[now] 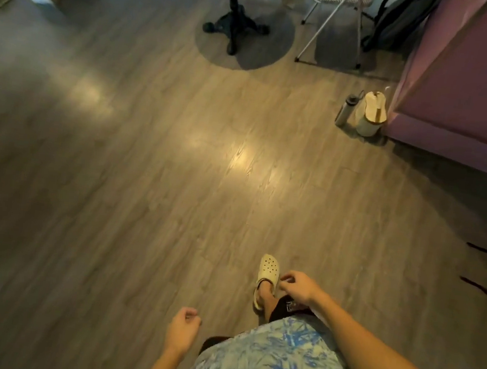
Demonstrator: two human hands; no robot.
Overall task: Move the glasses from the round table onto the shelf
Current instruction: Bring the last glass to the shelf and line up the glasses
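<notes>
No glasses, round tabletop or shelf show in the head view. My left hand hangs low at the bottom centre, fingers loosely curled, holding nothing. My right hand is a little higher and to the right, over my leg, fingers loosely bent and empty. At the top centre stands a black pedestal base with a round shadow around it on the floor, which may belong to a table whose top is out of view.
Wood-look floor fills the view. A purple counter stands at right, with a grey bottle and a cream container at its corner. A metal-legged chair sits behind. My foot wears a cream clog.
</notes>
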